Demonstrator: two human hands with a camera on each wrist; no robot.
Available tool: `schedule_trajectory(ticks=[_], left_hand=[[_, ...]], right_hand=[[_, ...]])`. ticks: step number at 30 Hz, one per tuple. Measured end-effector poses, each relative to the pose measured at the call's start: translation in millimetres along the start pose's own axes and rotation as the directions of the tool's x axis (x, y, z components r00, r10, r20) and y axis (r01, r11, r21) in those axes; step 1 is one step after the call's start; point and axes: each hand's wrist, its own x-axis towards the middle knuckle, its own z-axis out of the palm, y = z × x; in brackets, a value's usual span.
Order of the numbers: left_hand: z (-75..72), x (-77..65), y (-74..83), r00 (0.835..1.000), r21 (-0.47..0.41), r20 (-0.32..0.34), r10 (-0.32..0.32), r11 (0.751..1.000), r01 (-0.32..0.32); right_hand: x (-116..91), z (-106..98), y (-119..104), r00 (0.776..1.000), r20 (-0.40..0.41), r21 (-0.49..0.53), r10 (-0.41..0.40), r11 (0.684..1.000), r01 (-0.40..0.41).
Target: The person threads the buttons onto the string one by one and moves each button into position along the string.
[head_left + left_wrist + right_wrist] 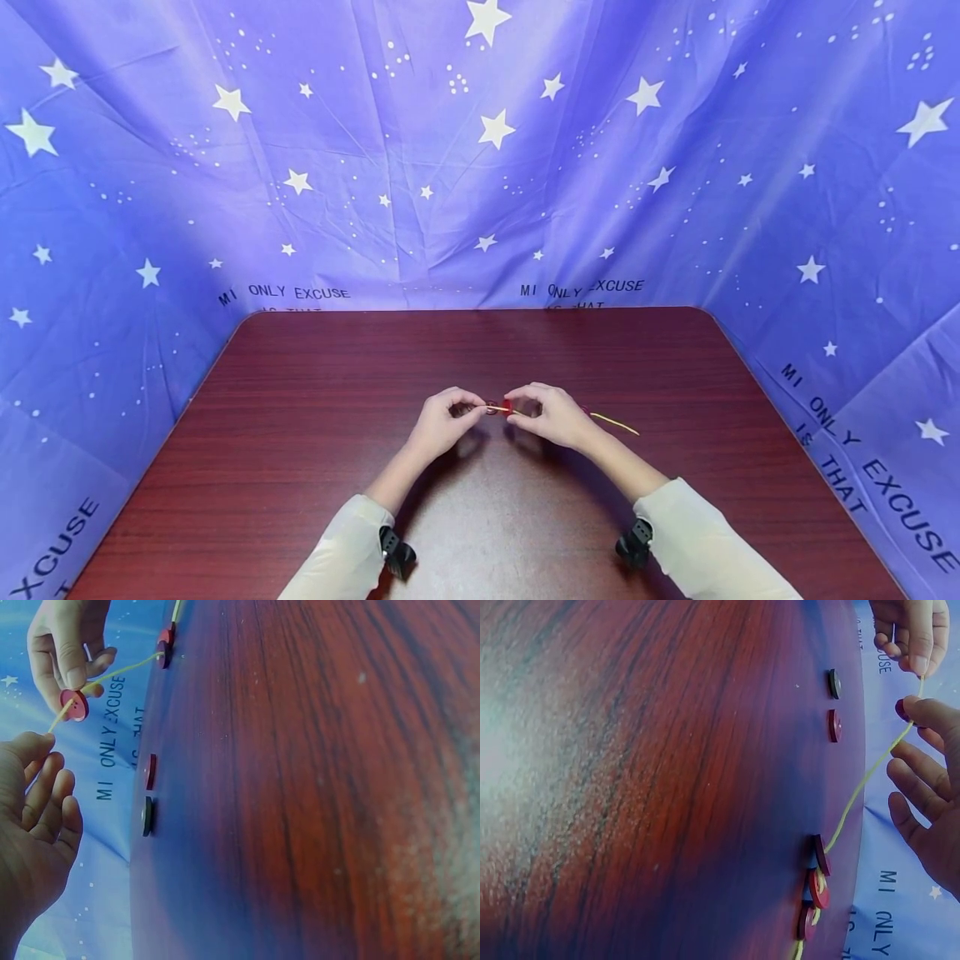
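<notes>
Between the two hands, a red button [73,706] is on a yellow string [862,780] that shows on both sides of it. My left hand [442,425] pinches the string close to the button, between thumb and forefinger. The right hand [551,414] grips the button's edge with thumb and fingertips, its other fingers loosely spread. From there the string slants down to several red and dark red buttons [819,889] strung on it at the table. Its yellow tail [615,423] lies beyond the right wrist.
Two loose buttons, one red [151,772] and one dark [147,816], lie on the brown wooden table [315,467] beyond the hands. Blue star-printed cloth [420,150] hangs around the table's back and sides.
</notes>
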Motion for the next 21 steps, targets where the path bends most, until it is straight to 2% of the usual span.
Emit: schedule_trajectory(ticks=[4, 11, 21], left_hand=[[1.0, 0.1, -1.5, 1.000, 0.003, -0.011, -0.001, 1.000, 0.001], [-1.7, 0.8, -1.5, 1.000, 0.018, 0.008, 0.019, 1.000, -0.019], [-3.8, 0.2, -0.6, 1.000, 0.024, 0.023, 0.007, 1.000, -0.007]], right_hand=[[-0.9, -0.1, 2.7, 1.000, -0.003, -0.005, 0.000, 1.000, 0.000], [-1.5, 0.4, 8.4, 1.000, -0.007, -0.010, -0.020, 1.000, 0.020], [-3.8, -2.0, 14.6, 1.000, -0.012, -0.014, -0.016, 1.000, 0.016]])
